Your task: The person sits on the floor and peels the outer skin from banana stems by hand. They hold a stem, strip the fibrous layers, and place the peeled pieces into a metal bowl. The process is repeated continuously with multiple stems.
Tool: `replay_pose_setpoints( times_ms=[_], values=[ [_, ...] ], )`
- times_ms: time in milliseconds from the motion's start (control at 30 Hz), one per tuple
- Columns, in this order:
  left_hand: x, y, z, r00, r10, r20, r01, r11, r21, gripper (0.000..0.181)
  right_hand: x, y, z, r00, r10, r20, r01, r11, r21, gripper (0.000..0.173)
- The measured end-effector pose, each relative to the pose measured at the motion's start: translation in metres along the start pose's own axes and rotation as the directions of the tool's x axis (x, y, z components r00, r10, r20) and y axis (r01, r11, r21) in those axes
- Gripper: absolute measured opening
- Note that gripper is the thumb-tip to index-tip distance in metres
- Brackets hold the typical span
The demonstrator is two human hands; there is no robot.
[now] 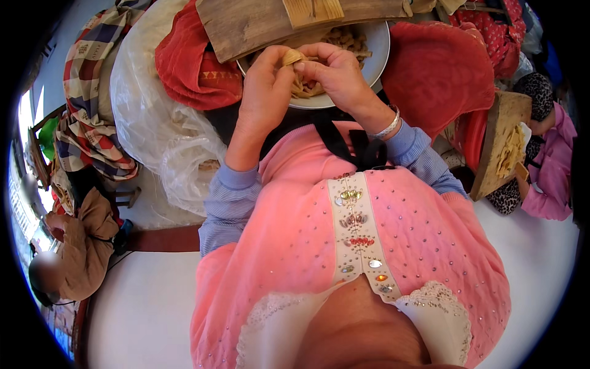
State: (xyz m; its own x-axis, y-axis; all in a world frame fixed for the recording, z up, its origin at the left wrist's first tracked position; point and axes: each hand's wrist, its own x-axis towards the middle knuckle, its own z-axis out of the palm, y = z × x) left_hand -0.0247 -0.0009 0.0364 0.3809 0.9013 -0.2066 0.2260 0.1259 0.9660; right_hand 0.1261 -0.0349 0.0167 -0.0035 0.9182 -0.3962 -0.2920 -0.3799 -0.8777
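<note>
Between the fingertips of both hands is a folded pale-yellow strip (292,56); I cannot tell its material. My left hand (266,85) pinches it from the left. My right hand (339,74) has thumb and forefinger on its right side. Both hands are over a round white basin (383,62) on my lap. Loose yellowish strips (305,88) lie in the basin just below my fingers. Farther back in it are small brownish knotted pieces (345,39). A wooden board (258,25) covers part of the basin's far side.
A lighter wood block (313,13) lies on the board. Red cloths (198,69) flank the basin, with a clear plastic bag (156,106) farther left. At right, a person in pink (548,161) sits by a wooden board (489,159) with yellow strips. Another person (85,258) sits far left.
</note>
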Motion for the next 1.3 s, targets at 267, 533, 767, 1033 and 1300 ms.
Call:
replay_pose_setpoints(
  times_ms=[267,533,767,1033,1300],
  values=[
    [0.013,-0.012,-0.005,0.999,0.016,0.036,-0.008,0.973,-0.233,0.022,-0.004,-0.007,-0.006,0.948,0.167,0.272,-0.283,0.833,0.475,0.020],
    [0.002,-0.012,0.006,0.967,0.208,-0.145,-0.143,0.920,0.364,0.012,-0.012,-0.015,-0.002,0.986,0.091,0.142,-0.147,0.877,0.458,0.018],
    [-0.004,0.002,-0.001,0.987,0.158,-0.034,-0.160,0.985,-0.071,0.012,-0.006,-0.007,-0.008,0.995,-0.014,0.097,-0.028,0.910,0.413,0.013],
    [0.003,-0.006,-0.020,0.973,-0.098,0.207,0.175,0.902,-0.396,0.015,-0.020,-0.029,-0.011,0.967,-0.181,0.178,0.245,0.850,-0.466,0.018],
    [-0.014,-0.007,-0.023,0.987,-0.095,0.133,0.153,0.821,-0.550,0.015,-0.022,-0.036,-0.034,0.937,-0.260,0.234,0.350,0.699,-0.624,0.014]
  ],
)
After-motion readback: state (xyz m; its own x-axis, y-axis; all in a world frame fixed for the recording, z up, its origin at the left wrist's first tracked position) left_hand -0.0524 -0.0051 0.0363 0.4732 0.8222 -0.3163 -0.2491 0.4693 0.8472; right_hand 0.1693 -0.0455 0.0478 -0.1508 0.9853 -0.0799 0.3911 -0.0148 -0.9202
